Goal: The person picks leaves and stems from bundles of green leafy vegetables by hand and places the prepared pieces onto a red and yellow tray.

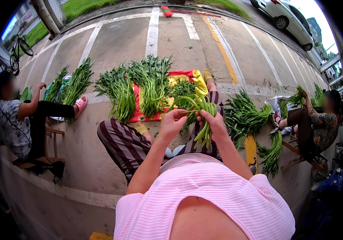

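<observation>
My right hand (pixel 213 122) is closed around a bunch of long green leafy-vegetable stems (pixel 209 108), held above my lap. The stem ends hang below the fist, and the upper part droops to the left. With thumb and fingertips, my left hand (pixel 171 122) pinches a thin green stem (pixel 190 111) beside that bunch. Beyond my knees, a red and gold plastic sheet (pixel 200 78) lies on the concrete. Two large leafy bunches (pixel 120 97) rest at its left and middle, stems towards me. A heap of loose leaves (pixel 183 89) sits on its right part, partly hidden by the held bunch.
More greens (pixel 245 112) and a smaller bunch (pixel 272 154) lie to my right. A seated person (pixel 324 126) there holds greens. At left another person (pixel 14 120) sits on a wooden stool (pixel 50 159) beside further bunches (pixel 77 82). A red-handled tool (pixel 166 12) lies far ahead.
</observation>
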{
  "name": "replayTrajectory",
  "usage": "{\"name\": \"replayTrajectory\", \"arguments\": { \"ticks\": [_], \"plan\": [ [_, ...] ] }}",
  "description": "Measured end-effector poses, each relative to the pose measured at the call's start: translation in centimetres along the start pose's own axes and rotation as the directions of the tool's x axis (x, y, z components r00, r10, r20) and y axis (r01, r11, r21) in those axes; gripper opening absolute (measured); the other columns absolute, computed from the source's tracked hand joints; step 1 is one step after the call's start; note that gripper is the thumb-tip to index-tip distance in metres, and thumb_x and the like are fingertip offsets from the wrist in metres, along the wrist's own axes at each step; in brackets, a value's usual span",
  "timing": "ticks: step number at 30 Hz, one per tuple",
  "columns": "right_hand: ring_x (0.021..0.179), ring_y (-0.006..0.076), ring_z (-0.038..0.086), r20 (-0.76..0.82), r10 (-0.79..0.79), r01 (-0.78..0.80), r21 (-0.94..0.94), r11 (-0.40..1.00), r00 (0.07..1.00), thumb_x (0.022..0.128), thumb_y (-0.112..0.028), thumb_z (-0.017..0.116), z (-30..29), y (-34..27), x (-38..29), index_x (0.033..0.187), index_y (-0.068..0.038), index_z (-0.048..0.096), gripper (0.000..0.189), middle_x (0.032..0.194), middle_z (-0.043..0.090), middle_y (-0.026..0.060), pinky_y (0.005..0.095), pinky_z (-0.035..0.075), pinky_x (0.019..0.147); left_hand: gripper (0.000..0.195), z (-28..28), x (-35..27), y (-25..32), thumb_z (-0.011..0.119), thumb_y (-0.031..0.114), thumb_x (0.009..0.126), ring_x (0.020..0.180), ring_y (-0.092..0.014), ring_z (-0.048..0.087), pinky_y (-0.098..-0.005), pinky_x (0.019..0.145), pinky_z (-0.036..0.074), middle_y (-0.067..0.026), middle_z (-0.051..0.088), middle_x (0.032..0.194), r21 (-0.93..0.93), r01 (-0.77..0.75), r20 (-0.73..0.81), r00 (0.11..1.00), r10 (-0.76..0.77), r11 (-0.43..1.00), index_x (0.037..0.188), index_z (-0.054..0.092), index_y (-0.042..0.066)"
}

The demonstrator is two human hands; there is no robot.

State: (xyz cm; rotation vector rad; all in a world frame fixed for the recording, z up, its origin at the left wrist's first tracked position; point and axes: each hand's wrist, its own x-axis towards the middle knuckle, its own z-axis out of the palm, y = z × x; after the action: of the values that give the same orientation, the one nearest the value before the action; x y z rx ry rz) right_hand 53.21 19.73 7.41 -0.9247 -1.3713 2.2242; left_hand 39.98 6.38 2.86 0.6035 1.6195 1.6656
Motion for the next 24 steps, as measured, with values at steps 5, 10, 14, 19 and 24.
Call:
{"name": "replayTrajectory", "arguments": {
  "ticks": [5,10,14,19,24],
  "plan": [
    [0.072,0.0088,0.063,0.007,-0.002,0.002,0.000,1.000,1.000,0.090,-0.014,0.066,0.1,0.3,0.3,0.108,-0.002,0.061,0.022,0.090,0.069,0.0061,0.0224,0.051,0.060,0.028,-0.6,0.1,-0.6,0.064,0.001,0.088,0.090,-0.010,0.066,-0.0231,0.080,0.053,-0.0063,0.069,0.102,-0.084,-0.052,-0.095,0.994,0.044,0.995,0.116,0.064,-0.001],
    [0.072,0.0089,0.064,-0.012,0.006,-0.006,-0.035,0.999,1.000,0.090,-0.014,0.066,0.1,1.0,0.9,0.108,-0.002,0.061,0.022,0.090,0.070,0.0064,0.0223,0.050,0.060,0.024,0.0,-0.4,0.8,0.067,0.004,0.087,0.085,-0.012,0.066,-0.0245,0.076,0.054,-0.0051,0.069,0.094,0.212,-0.249,-0.087,0.958,0.272,0.945,0.110,0.067,0.000],
    [0.071,0.0087,0.064,-0.016,0.009,-0.010,-0.065,0.998,1.000,0.090,-0.013,0.066,0.1,1.2,1.1,0.107,-0.003,0.060,0.021,0.090,0.070,0.0062,0.0222,0.049,0.059,0.016,0.2,-0.7,0.9,0.069,0.007,0.084,0.075,-0.019,0.067,-0.0291,0.065,0.052,-0.0080,0.067,0.085,0.586,-0.296,-0.037,0.920,0.390,0.755,0.100,0.070,0.004],
    [0.070,0.0086,0.064,-0.038,0.031,-0.034,-0.086,0.996,0.999,0.090,-0.013,0.066,0.1,1.5,1.4,0.107,-0.002,0.061,0.020,0.089,0.069,0.0059,0.0224,0.049,0.059,0.009,0.3,-0.5,0.5,0.067,0.008,0.082,0.071,-0.028,0.064,-0.0360,0.064,0.051,-0.0108,0.063,0.080,0.680,-0.348,-0.019,0.872,0.490,0.646,0.091,0.069,0.005],
    [0.069,0.0087,0.064,-0.025,0.055,-0.057,-0.098,0.994,0.998,0.090,-0.013,0.067,-0.3,1.9,1.8,0.105,-0.002,0.061,0.020,0.089,0.069,0.0059,0.0226,0.048,0.058,0.007,0.4,0.3,0.0,0.067,0.007,0.079,0.071,-0.029,0.063,-0.0375,0.065,0.051,-0.0102,0.063,0.079,0.770,-0.347,-0.008,0.834,0.551,0.535,0.086,0.067,0.003]
  ]
}}
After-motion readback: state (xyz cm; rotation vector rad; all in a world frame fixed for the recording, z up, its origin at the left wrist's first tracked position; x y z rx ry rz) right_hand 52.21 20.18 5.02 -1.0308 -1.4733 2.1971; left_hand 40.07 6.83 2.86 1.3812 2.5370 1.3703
